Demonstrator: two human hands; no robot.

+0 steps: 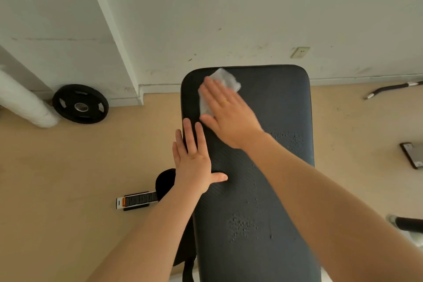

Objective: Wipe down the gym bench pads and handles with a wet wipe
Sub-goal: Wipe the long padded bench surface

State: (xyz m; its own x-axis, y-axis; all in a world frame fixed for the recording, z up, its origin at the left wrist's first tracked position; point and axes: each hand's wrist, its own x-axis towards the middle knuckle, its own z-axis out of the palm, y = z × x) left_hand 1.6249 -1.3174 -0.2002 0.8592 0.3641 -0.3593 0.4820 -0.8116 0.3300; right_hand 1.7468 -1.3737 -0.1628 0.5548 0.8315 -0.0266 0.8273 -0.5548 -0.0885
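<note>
Wet wipe [219, 84] lies flat near the far left corner of the bench pad [281, 107], pinned under the straight, spread fingers [214, 89] of the right hand [229, 117]; its far edge pokes out beyond the fingertips. The left hand [194, 155] rests flat on the pad's left edge, fingers extended, gripping nothing, seemingly steadying it. Pad wiping looks underway. Droplets [241, 224] bead on the nearer pad, so the next stroke probably needs to sweep toward them; handles remain undone.

A white wet wipe [219, 89] lies on the black, finely ribbed bench pad [270, 121].
</note>
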